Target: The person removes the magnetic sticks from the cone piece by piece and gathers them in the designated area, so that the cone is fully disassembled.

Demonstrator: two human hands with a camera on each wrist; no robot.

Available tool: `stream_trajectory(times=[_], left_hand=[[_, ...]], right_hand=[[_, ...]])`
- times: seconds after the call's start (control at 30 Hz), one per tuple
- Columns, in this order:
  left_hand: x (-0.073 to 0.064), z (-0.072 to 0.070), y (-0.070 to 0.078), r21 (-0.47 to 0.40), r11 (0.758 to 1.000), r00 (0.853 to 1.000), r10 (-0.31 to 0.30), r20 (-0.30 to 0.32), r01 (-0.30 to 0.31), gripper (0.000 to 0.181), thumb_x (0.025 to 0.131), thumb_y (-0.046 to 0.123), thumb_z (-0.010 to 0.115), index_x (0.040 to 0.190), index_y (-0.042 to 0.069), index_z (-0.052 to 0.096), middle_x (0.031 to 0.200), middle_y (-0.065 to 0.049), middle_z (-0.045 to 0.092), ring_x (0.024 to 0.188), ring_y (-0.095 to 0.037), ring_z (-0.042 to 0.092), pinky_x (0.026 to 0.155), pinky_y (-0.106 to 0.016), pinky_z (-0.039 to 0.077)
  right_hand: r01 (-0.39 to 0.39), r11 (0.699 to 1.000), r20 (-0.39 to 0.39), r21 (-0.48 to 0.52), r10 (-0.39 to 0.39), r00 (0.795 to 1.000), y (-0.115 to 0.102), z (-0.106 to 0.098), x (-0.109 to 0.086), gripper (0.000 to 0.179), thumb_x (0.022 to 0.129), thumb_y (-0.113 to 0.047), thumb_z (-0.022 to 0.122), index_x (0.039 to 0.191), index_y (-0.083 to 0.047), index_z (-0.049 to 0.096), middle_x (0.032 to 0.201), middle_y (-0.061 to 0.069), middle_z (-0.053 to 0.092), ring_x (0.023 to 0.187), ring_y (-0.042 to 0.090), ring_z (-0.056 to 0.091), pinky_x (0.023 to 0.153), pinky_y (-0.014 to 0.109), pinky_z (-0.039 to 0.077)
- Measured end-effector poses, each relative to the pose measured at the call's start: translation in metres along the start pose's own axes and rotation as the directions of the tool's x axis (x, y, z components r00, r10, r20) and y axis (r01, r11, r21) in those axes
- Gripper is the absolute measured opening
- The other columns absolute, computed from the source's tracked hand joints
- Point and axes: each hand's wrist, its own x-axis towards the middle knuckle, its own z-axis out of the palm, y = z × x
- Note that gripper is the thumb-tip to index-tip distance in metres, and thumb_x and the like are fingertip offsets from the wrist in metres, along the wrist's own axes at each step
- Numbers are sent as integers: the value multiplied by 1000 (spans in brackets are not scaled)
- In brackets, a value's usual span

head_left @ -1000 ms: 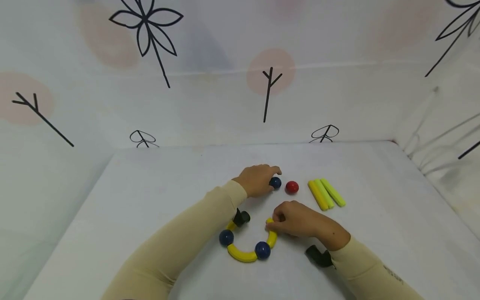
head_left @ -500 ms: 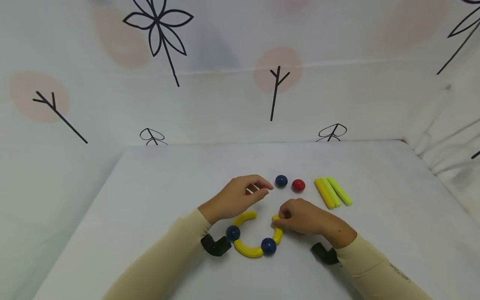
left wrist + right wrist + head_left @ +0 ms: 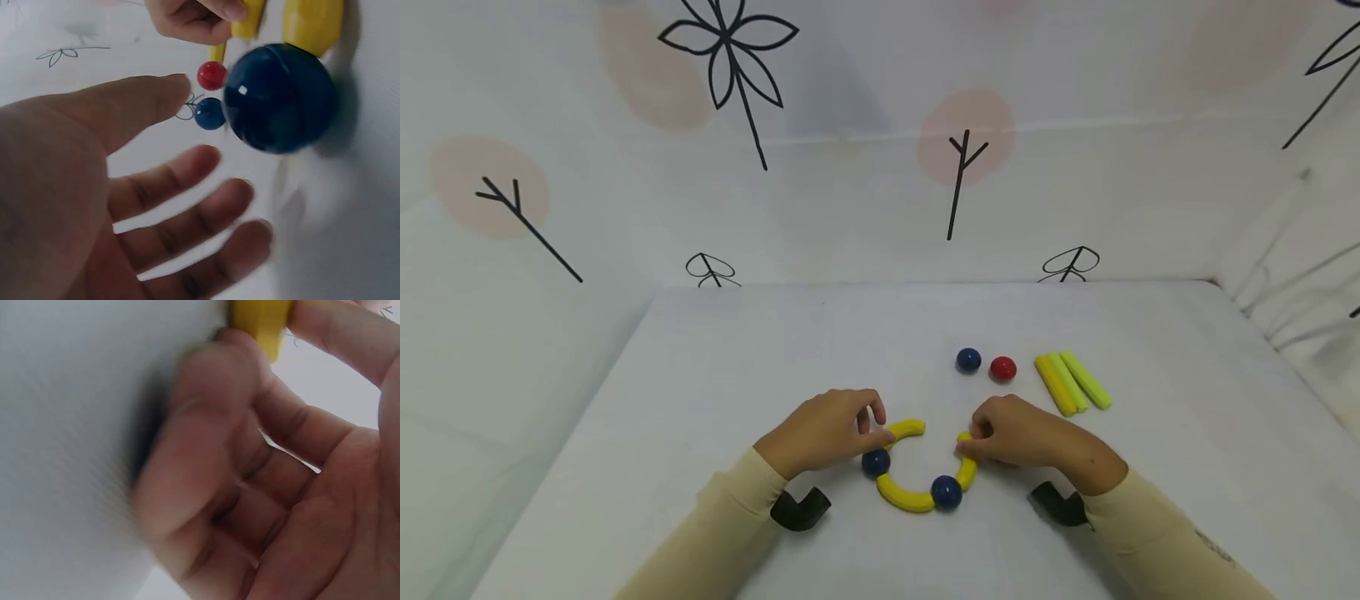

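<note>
On the white table lies an open ring of curved yellow pieces and blue balls. My right hand (image 3: pixel 1026 433) pinches the free end of the right yellow piece (image 3: pixel 967 475), which shows between thumb and finger in the right wrist view (image 3: pixel 257 319). One blue ball (image 3: pixel 947 492) joins that piece to the bottom yellow piece (image 3: pixel 905 497); a second blue ball (image 3: pixel 876 463) sits at the bottom piece's left end. My left hand (image 3: pixel 827 427), fingers loosely spread and holding nothing, is over the left yellow piece (image 3: pixel 912 427). In the left wrist view its fingers are beside the second ball (image 3: pixel 281 103).
Behind the ring lie a loose blue ball (image 3: pixel 968 360) and a red ball (image 3: pixel 1003 368). Right of them are straight sticks, one yellow (image 3: pixel 1055 386) and two yellow-green (image 3: pixel 1086 380). A patterned white cloth wall (image 3: pixel 850 208) stands at the table's back.
My left hand has let go of the loose blue ball at the back and come toward me and left, to the ring's left side. The right hand keeps its pinch. The head view has shifted slightly.
</note>
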Motion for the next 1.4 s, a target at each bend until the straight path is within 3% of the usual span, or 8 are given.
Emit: stream_trajectory(times=[0.13, 0.3, 0.43, 0.6, 0.83, 1.0, 1.2, 1.4], left_hand=[[1, 7, -1, 77, 996, 999, -36, 35, 33, 32, 88, 53, 71, 99, 25, 63, 70, 8, 58, 57, -9, 50, 53, -26, 40], [3, 15, 1, 65, 998, 998, -28, 54, 24, 39, 86, 56, 72, 106, 23, 64, 68, 9, 57, 57, -8, 50, 54, -25, 40], [4, 19, 4, 4, 1000, 997, 31, 66, -31, 40, 86, 49, 75, 111, 20, 67, 72, 10, 59, 62, -6, 52, 57, -22, 43], [5, 20, 6, -55, 994, 994, 94, 52, -91, 36, 86, 41, 78, 114, 19, 70, 83, 14, 65, 68, -3, 57, 65, -19, 49], [5, 20, 8, -55, 990, 991, 129, 26, -128, 26, 86, 36, 79, 104, 19, 74, 86, 15, 67, 70, -1, 56, 67, -18, 49], [5, 17, 8, -33, 991, 991, 133, 9, -133, 17, 86, 34, 79, 95, 19, 76, 84, 16, 69, 70, -1, 57, 66, -18, 48], [5, 16, 7, -28, 993, 993, 119, 20, -118, 18, 86, 35, 79, 95, 20, 76, 84, 17, 69, 71, 0, 57, 67, -18, 48], [5, 17, 5, -29, 991, 991, 131, 20, -131, 20, 85, 35, 80, 97, 20, 77, 83, 18, 69, 67, 1, 57, 65, -17, 49]], right_hand=[[24, 998, -119, -61, -31, 992, -4, -2, -2, 31, 86, -37, 78, 74, -15, 60, 63, -2, 53, 61, 13, 50, 56, 25, 41], [87, 994, -229, -60, -98, 968, -16, 7, 0, 20, 87, -32, 77, 94, -17, 66, 80, -4, 60, 73, 12, 53, 64, 23, 48], [87, 989, -206, -121, -111, 972, -26, 18, 0, 23, 87, -28, 78, 106, -18, 72, 90, -6, 62, 79, 10, 54, 71, 22, 51], [85, 972, -188, -221, -128, 974, -32, 27, -1, 18, 85, -26, 81, 99, -18, 74, 84, -8, 60, 75, 8, 52, 72, 24, 51], [64, 981, -161, -182, -94, 982, -30, 32, 1, 16, 85, -29, 80, 90, -18, 69, 78, -8, 57, 72, 10, 51, 70, 24, 49], [7, 987, -188, -163, -38, 982, -30, 23, 6, 15, 88, -23, 78, 91, -14, 67, 77, -3, 58, 71, 13, 52, 69, 25, 50], [35, 986, -223, -163, -72, 972, -37, 6, 30, 18, 89, -25, 76, 99, -11, 69, 74, 0, 61, 65, 14, 54, 61, 23, 50], [112, 973, -160, -201, -145, 976, -49, -4, 64, 16, 91, -23, 74, 98, -10, 68, 83, 3, 68, 67, 14, 55, 64, 23, 51]])
